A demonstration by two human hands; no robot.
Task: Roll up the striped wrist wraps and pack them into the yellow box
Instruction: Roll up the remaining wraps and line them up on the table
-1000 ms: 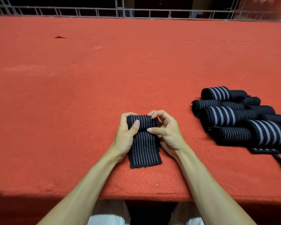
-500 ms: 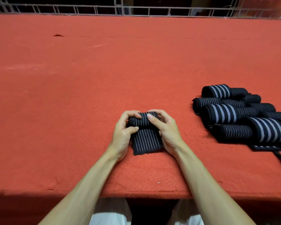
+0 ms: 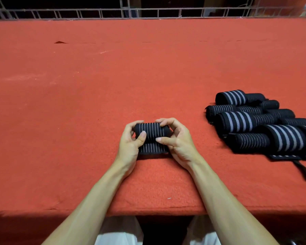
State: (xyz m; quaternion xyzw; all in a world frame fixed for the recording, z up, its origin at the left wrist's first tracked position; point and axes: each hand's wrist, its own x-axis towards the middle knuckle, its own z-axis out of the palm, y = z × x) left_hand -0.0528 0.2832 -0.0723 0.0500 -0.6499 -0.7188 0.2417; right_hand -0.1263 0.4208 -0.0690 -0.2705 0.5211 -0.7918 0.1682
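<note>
Left hand [image 3: 129,145] comes in from about 7 o'clock, fingers curled over the far side of the striped wrist wrap [image 3: 151,132] and thumb pressed on its near face, so that grip is wrapped round the roll's left end. The wrap sits low-centre on the bench [image 3: 69,96], mostly rolled, with a short flat tail lying toward 6 o'clock between the wrists. Right hand [image 3: 179,144] mirrors it from 5 o'clock: fingertips hooked on top, thumb pointing to 9 o'clock, grip holding the right end. The bench is covered in orange-red fuzzy cloth. At 3 o'clock of the hands, well apart, there's a pile of rolled wraps [image 3: 237,119], with a loose strap [image 3: 303,172] trailing toward 5 o'clock. A metal railing [image 3: 148,13] runs along the far edge at 12 o'clock, dark behind it.
</note>
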